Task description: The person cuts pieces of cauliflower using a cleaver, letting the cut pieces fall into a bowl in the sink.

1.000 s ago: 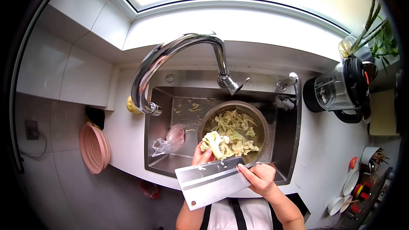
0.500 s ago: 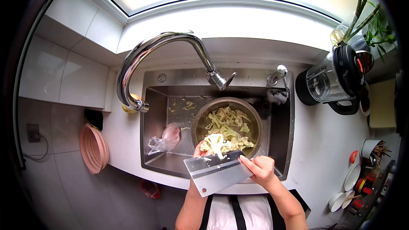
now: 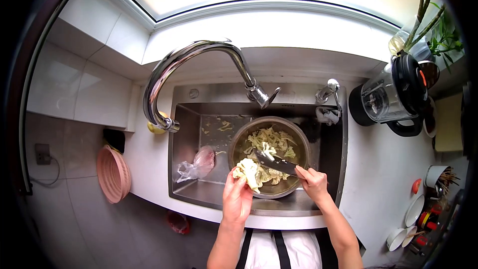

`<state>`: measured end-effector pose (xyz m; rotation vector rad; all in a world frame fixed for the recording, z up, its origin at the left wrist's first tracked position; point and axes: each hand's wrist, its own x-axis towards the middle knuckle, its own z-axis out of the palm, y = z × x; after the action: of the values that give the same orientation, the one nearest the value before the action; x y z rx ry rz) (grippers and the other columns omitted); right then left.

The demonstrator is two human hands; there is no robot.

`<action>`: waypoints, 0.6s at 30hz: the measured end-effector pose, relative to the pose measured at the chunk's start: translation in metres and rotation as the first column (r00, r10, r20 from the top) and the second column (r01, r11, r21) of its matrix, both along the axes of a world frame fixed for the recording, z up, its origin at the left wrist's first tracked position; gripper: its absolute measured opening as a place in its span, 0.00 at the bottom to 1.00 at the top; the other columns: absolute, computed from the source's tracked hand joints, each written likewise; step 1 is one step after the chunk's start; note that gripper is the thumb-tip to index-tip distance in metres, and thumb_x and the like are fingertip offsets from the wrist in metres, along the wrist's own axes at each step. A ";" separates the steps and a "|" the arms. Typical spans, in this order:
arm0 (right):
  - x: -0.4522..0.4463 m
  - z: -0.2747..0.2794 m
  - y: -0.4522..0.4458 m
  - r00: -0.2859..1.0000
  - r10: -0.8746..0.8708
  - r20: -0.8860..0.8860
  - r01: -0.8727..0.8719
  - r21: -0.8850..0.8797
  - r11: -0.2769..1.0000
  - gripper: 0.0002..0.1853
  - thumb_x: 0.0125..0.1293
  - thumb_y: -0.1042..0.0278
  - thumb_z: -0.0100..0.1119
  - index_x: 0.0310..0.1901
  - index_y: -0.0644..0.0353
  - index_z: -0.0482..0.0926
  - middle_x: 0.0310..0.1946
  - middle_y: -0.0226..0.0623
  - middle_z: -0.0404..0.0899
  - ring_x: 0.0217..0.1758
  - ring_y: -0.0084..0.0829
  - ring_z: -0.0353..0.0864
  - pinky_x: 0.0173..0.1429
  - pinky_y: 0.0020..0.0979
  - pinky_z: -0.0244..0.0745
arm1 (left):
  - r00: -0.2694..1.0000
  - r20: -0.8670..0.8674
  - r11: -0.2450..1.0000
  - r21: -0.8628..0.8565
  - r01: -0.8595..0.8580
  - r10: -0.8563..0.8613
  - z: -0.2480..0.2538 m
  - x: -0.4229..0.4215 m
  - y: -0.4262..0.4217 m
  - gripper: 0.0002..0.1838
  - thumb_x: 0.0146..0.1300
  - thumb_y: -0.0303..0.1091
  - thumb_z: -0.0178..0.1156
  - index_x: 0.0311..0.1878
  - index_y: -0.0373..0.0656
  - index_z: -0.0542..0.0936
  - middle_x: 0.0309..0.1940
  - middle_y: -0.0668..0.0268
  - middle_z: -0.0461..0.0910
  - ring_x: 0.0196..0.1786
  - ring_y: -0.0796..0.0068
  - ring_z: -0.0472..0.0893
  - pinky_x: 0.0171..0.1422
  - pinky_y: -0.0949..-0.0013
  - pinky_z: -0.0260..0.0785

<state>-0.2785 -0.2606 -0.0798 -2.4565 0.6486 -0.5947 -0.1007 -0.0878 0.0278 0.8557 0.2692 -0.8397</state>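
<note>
My left hand point(image 3: 237, 197) is closed around a pale piece of cauliflower point(image 3: 247, 173) at the near left rim of a round metal bowl point(image 3: 238, 134). In my right hand point(image 3: 313, 184) is the handle of a cleaver point(image 3: 278, 164), its dark blade reaching left over the bowl and seen nearly edge-on. A white floret point(image 3: 269, 150) shows right by the blade's far end; whether it rests on the blade I cannot tell. Cut cauliflower pieces point(image 3: 279, 139) fill the middle of the bowl, which stands in the steel sink.
The sink point(image 3: 199, 194) holds a knotted plastic bag point(image 3: 203, 162) and cauliflower scraps point(image 3: 225, 126) on its left. A tall faucet point(image 3: 164, 65) arches over its left edge. To the right stand a blender point(image 3: 388, 94) and small dishes; a pink basket point(image 3: 113, 174) is at the left.
The cleaver has swung from broadside in front of the bowl to nearly edge-on above it. My left hand, earlier mostly behind the blade, now shows with the cauliflower. The view has shifted slightly.
</note>
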 end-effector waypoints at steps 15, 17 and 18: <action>-0.007 0.099 0.033 0.967 0.153 0.203 -0.147 -0.045 0.988 0.20 0.51 0.76 0.76 0.48 0.55 0.87 0.14 0.25 0.64 0.13 0.25 0.63 0.18 0.30 0.58 | 0.985 -0.080 0.949 -0.290 0.122 -0.151 -0.035 0.012 0.005 0.22 0.70 0.29 0.54 0.66 0.43 0.68 0.52 0.64 0.77 0.50 0.73 0.79 0.57 0.67 0.76; -0.006 0.097 0.032 0.969 0.142 0.204 -0.135 -0.051 0.990 0.19 0.51 0.76 0.76 0.48 0.55 0.87 0.14 0.25 0.64 0.13 0.25 0.63 0.18 0.30 0.58 | 0.983 -0.141 0.981 -0.168 0.094 -0.118 -0.021 0.010 0.003 0.23 0.70 0.29 0.53 0.67 0.43 0.67 0.54 0.62 0.78 0.53 0.71 0.80 0.60 0.65 0.76; -0.006 0.097 0.031 0.969 0.140 0.201 -0.132 -0.053 0.990 0.19 0.51 0.76 0.76 0.48 0.55 0.87 0.14 0.25 0.64 0.12 0.25 0.63 0.18 0.29 0.58 | 0.981 -0.168 0.991 -0.104 0.080 -0.097 -0.011 0.009 0.001 0.23 0.70 0.29 0.53 0.68 0.42 0.66 0.55 0.62 0.78 0.54 0.70 0.80 0.61 0.64 0.75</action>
<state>-0.2841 -0.2292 0.0168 -2.4102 0.3865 -0.7986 -0.0922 -0.0870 0.0164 0.7084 0.3419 -1.0043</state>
